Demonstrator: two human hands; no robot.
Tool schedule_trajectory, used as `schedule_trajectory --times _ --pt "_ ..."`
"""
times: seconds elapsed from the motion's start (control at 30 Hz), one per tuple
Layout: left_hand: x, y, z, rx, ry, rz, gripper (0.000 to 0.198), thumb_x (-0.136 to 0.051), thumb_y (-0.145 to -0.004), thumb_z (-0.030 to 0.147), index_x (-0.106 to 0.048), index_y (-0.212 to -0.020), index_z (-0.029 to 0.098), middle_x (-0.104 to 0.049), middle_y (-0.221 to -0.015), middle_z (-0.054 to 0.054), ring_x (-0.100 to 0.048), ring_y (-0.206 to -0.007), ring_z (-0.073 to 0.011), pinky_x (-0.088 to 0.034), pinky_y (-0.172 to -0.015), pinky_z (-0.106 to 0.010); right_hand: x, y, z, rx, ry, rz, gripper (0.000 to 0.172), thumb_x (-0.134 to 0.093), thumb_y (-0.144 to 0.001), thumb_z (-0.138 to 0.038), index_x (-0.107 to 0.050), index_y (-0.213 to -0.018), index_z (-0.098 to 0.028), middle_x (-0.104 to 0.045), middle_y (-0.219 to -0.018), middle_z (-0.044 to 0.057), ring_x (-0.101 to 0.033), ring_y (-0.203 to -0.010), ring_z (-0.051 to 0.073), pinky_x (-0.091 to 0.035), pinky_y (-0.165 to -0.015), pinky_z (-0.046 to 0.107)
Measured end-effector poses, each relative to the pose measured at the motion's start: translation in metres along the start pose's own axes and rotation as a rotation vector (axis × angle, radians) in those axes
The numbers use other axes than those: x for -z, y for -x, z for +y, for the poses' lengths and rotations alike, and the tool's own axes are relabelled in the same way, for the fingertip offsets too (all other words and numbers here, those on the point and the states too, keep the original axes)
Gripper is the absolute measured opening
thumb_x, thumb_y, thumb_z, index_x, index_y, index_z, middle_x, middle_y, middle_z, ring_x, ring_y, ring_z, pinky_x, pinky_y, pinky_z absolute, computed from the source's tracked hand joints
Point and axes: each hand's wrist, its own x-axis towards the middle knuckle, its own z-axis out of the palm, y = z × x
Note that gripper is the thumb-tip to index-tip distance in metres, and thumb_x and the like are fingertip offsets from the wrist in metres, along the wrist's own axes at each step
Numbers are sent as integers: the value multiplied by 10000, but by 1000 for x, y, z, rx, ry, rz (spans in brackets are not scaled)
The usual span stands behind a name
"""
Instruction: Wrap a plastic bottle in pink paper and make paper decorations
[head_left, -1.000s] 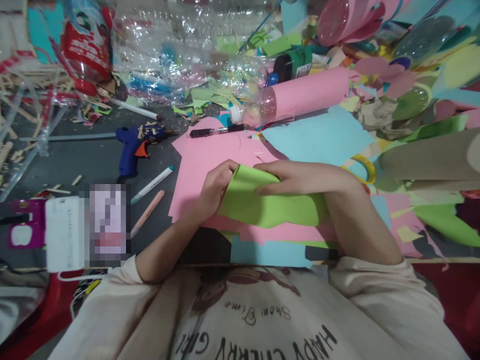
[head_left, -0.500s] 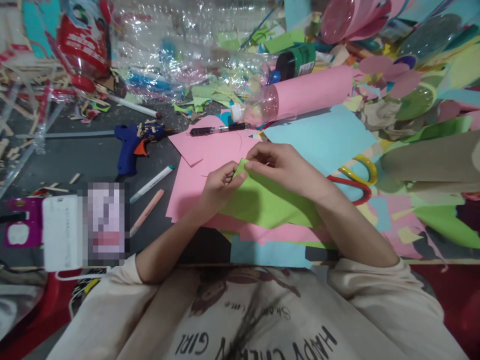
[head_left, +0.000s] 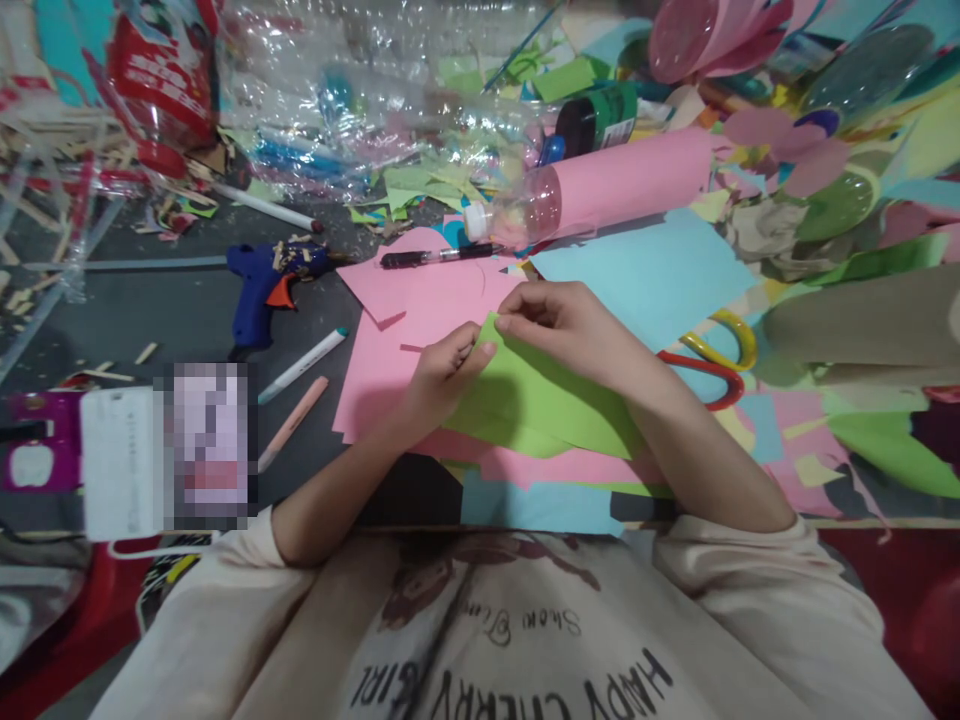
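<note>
A bright green sheet of paper (head_left: 555,405) lies slanted in front of me, its upper corner between my two hands. My left hand (head_left: 452,372) pinches the paper's left edge, thumb on top and fingers curled beneath. At that same corner my right hand (head_left: 555,325) closes thumb and fingertips on the upper edge. Under the green paper is a pink sheet (head_left: 375,380). A black pen (head_left: 435,256) rests on the pink paper beyond my hands. Scissors with red and yellow handles (head_left: 720,385) sit beside my right forearm, their blades hidden.
A blue glue gun (head_left: 255,290) and two markers lie to the left. A clear bottle wrapped in pink paper (head_left: 630,185) lies beyond a light blue sheet (head_left: 652,275). Paper scraps and a paper roll (head_left: 862,320) crowd the right; clear plastic wrapping (head_left: 300,80) covers the back.
Both hands have shifted very slightly, still pinching the green paper's corner. The corner sits a little farther up and right. Nothing has been let go.
</note>
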Motion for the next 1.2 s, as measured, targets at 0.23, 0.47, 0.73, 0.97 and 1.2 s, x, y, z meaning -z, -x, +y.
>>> schedule_trajectory --times 0.23,0.47,0.73,0.97,1.2 --pt "-1 2 3 17 -26 9 298 -501 -915 368 -393 -681 218 -327 -609 56 -316 -561 -113 -275 -546 -264 0 0 0 -14 -3 9 133 -567 -818 -249 -594 -717 -168 -531 -655 -22 -430 -619 108 -312 -594 271" --pt "-2 1 1 41 -30 -10 280 -491 -907 368 -410 -685 218 -327 -582 65 -307 -531 -105 -287 -548 -256 -2 -1 2 -10 3 32 122 -570 -809 -225 -575 -698 -175 -512 -643 -28 -424 -614 106 -308 -587 269" --pt "-4 1 -1 59 5 24 269 -555 -883 365 -464 -676 220 -399 -584 47 -375 -544 -121 -321 -537 -257 -3 -2 4 -24 -20 51 122 -568 -800 -215 -583 -687 -173 -508 -632 -25 -423 -616 112 -309 -592 269" --pt "-7 2 -3 101 20 31 111 -552 -892 319 -610 -871 227 -605 -790 -6 -587 -803 -190 -466 -755 -299 -2 -4 5 -21 -39 56 120 -570 -787 -194 -578 -671 -168 -491 -605 -33 -408 -605 107 -296 -585 266" --pt "-5 -1 0 83 31 8 178 -490 -907 339 -524 -782 218 -520 -701 19 -518 -676 -159 -418 -674 -276 -3 -5 6 -33 -50 50 121 -570 -786 -222 -574 -677 -170 -478 -602 -43 -391 -588 97 -284 -569 266"
